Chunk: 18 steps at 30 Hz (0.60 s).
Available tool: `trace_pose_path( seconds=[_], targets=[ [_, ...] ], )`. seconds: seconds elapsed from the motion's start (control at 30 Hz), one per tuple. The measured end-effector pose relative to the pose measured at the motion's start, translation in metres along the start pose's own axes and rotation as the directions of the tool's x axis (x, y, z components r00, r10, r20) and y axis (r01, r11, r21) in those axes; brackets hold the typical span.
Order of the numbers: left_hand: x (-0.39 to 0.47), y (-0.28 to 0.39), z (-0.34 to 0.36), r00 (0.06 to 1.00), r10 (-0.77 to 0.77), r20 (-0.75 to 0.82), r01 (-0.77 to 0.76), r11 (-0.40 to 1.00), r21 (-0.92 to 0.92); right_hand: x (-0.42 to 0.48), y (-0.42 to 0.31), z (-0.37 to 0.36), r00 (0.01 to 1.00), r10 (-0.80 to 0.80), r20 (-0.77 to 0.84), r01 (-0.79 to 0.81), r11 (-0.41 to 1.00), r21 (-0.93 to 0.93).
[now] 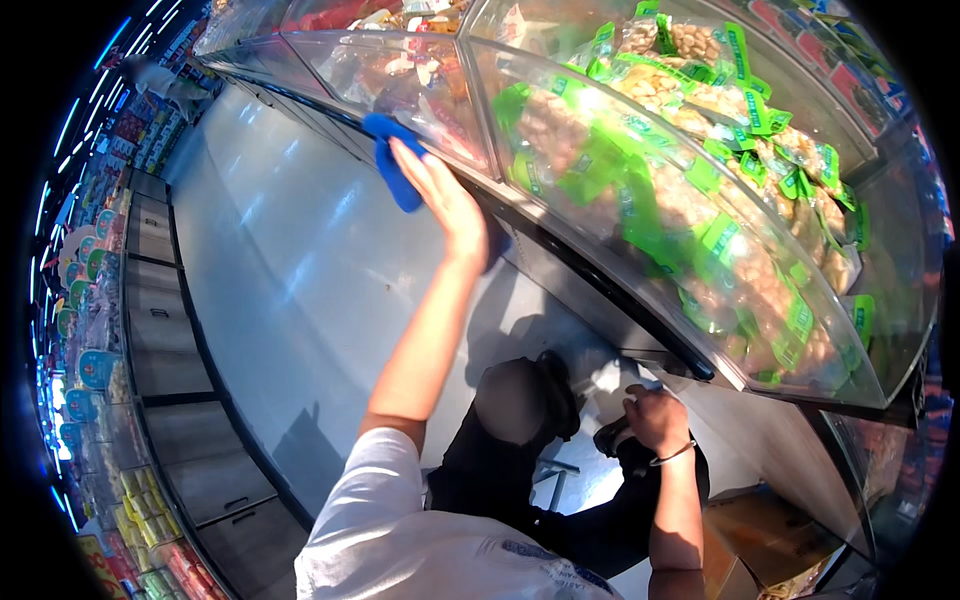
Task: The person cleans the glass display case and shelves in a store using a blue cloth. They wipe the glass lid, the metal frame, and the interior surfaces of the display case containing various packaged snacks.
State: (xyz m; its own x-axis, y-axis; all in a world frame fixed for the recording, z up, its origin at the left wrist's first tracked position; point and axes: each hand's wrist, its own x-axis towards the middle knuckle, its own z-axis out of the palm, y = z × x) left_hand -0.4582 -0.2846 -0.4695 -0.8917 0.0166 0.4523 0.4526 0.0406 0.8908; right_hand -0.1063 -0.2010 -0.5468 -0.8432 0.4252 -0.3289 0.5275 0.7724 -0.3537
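My left hand [448,206] reaches forward with fingers extended, flat over a blue cloth [401,184]. The cloth lies against the dark front rail [577,262] of a clear plastic display bin [495,161]. Behind the bin's curved front are bags of nuts [675,202] with bright green packaging. My right hand [660,420], with a band on its wrist, is low near my knee, beside the cabinet under the bin. Its fingers are curled; a small pale thing [646,377] shows at the fingertips, and whether they grip it is unclear.
An open cardboard box [772,536] stands at the lower right by the cabinet. Across the pale floor [300,247] runs another counter with drawers [210,472] and packaged goods [142,517]. A person [169,86] is far down the aisle. A metal bar [556,480] shows between my legs.
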Motion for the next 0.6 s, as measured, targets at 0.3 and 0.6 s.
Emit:
trace_pose_path(
  seconds=[0.3,0.6],
  targets=[
    [0.117,-0.040,-0.032,0.952,-0.282,0.117,0.305,0.892,-0.333,0.019,-0.017,0.007,0.971,-0.226,-0.082,0.228,0.974,0.016],
    [-0.112,0.045,-0.019,0.819,0.320,0.476,-0.489,0.823,0.288,0.044,-0.029,0.016,0.990,-0.083,0.110,0.076,0.995,0.068]
  ],
)
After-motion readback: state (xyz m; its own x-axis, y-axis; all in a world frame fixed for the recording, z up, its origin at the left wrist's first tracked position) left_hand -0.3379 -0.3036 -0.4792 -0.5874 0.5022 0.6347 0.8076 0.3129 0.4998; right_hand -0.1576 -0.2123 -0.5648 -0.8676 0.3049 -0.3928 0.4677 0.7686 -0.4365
